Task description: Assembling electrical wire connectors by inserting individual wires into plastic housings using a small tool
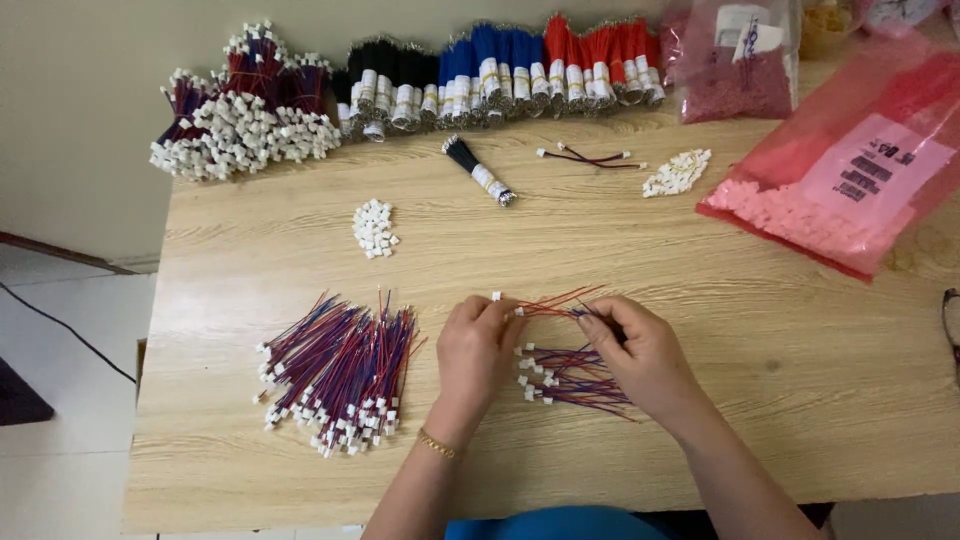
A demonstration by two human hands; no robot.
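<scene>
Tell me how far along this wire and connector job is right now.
Done: a fanned pile of plugged wires and bigger bunches at the back. In hand: the left hand and right hand work one wire over a small heap. Left: taped wire bundles, loose white connectors, bagged ones.

Bare worktop [700, 270] is left across the middle band, between the small heap of white connectors [375, 228] and the red bag [850, 190], where passage is unhindered. The near left is blocked by a fanned pile of red-and-blue wires [335, 372], and the far edge by bundled wire stacks [500, 75]. A black wire bundle [478, 170] lies between.
</scene>
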